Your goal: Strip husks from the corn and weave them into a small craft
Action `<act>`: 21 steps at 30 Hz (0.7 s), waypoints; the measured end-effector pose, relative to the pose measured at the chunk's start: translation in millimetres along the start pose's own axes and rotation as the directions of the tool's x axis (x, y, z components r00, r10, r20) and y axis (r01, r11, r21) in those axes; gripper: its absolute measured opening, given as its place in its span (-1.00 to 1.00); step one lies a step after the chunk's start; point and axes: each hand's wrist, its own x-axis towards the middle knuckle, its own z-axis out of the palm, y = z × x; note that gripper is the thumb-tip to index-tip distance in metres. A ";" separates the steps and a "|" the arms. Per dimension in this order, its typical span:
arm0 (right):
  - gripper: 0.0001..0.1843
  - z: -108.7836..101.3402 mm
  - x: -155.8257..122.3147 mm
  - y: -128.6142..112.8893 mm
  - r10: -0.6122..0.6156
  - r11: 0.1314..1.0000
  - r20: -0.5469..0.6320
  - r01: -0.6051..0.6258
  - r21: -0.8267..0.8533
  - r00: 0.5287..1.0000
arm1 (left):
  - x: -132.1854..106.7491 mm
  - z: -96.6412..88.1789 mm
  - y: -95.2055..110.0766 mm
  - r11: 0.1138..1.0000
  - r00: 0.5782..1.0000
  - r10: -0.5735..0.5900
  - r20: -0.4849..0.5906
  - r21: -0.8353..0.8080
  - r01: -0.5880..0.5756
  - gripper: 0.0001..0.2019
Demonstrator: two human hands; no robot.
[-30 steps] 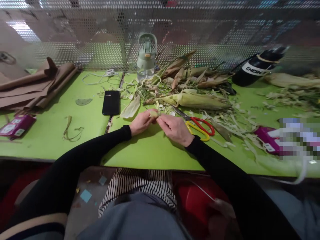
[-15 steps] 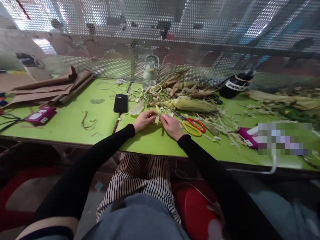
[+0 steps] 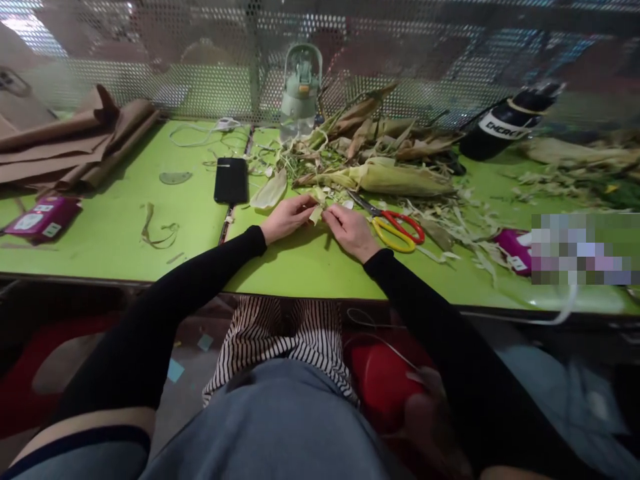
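Note:
Between my two hands is a small pale piece of corn husk. My left hand pinches it from the left with bent fingers. From the other side my right hand is closed on it, thumb and forefinger together. Scissors with one red and one yellow handle lie beside my right hand, blades toward the husks. Just beyond my fingers rests a larger green-yellow husk, in front of a heap of dry husks. One loose cupped husk leaf lies past my left hand.
A black phone lies left of my hands. Behind it stand a pale green bottle and a perforated metal screen. Brown paper is at left, a black bottle at right. Purple boxes sit on both sides.
The view has tipped down and come closer, so the table things appear higher and larger. My hands stay together at the husk piece with hardly any change in grip.

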 end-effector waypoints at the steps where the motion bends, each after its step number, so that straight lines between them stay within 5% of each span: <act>1: -0.56 0.0 0.1 -0.5 0.001 1.000 0.001 -0.001 0.002 1.000 | -0.2 -0.3 0.0 1.000 1.000 0.010 -0.002 0.002 -0.010 -0.90; 21: -0.63 -1.2 2.3 -3.5 0.021 0.999 0.009 -0.021 0.032 1.000 | -0.9 -2.1 3.4 1.000 1.000 -0.015 0.018 -0.019 0.015 -0.94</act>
